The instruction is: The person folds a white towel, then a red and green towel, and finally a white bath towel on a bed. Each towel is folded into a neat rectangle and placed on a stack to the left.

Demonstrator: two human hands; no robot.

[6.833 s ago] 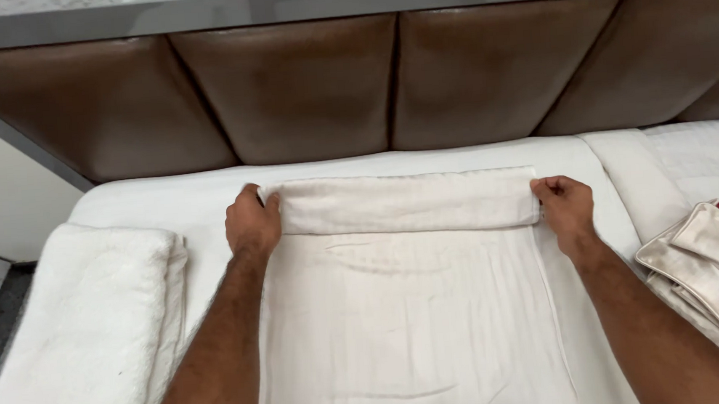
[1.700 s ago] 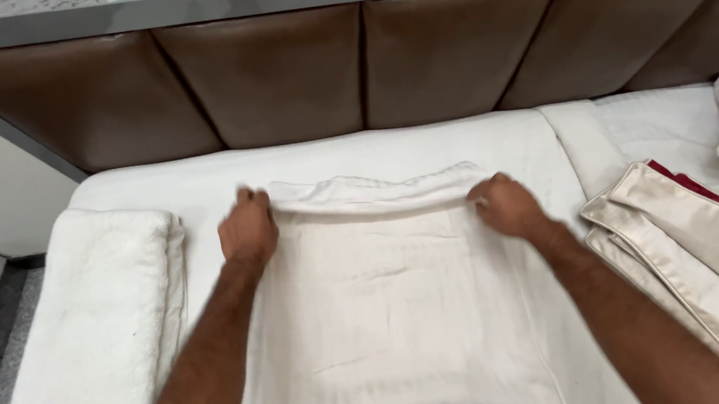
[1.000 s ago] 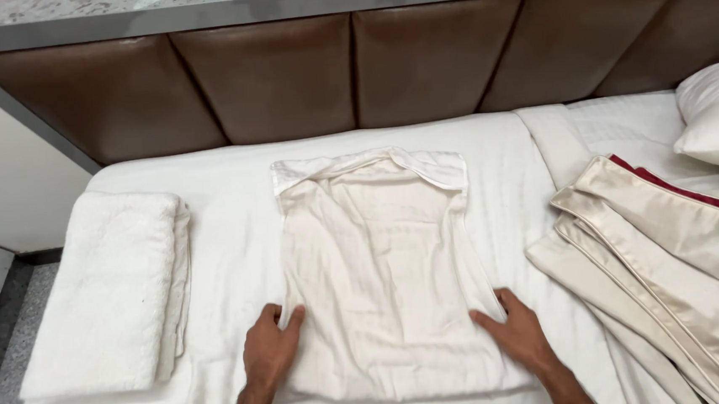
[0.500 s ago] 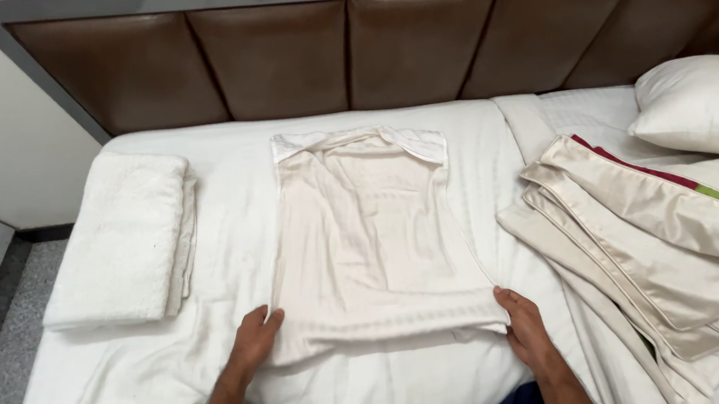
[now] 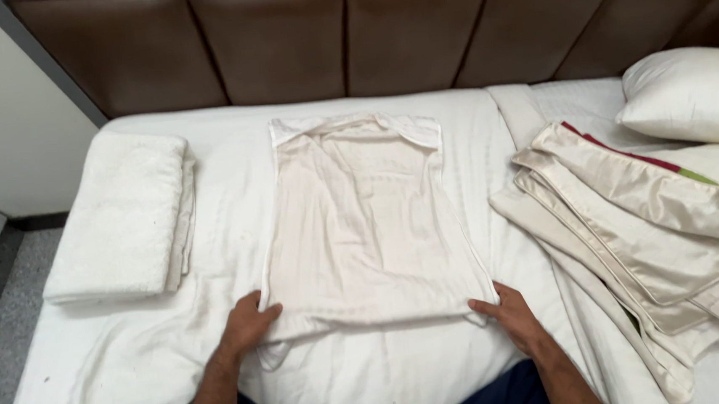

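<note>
A cream striped pillowcase (image 5: 365, 227) lies flat on the white bed sheet (image 5: 372, 378), its open end toward the brown headboard. My left hand (image 5: 246, 326) grips the near left corner of the pillowcase. Its near right corner is pinched by my right hand (image 5: 507, 316). Both hands rest low on the bed, close to my body.
A folded white towel (image 5: 120, 217) lies at the left side of the bed. Folded satin covers (image 5: 648, 224) are stacked at the right, with a white pillow (image 5: 694, 94) behind them. The padded headboard (image 5: 348, 38) runs along the far edge. Grey floor shows at far left.
My hands left the far end of the pillowcase and came back to its near corners. The view pulled back, so the pillow and satin covers came into sight.
</note>
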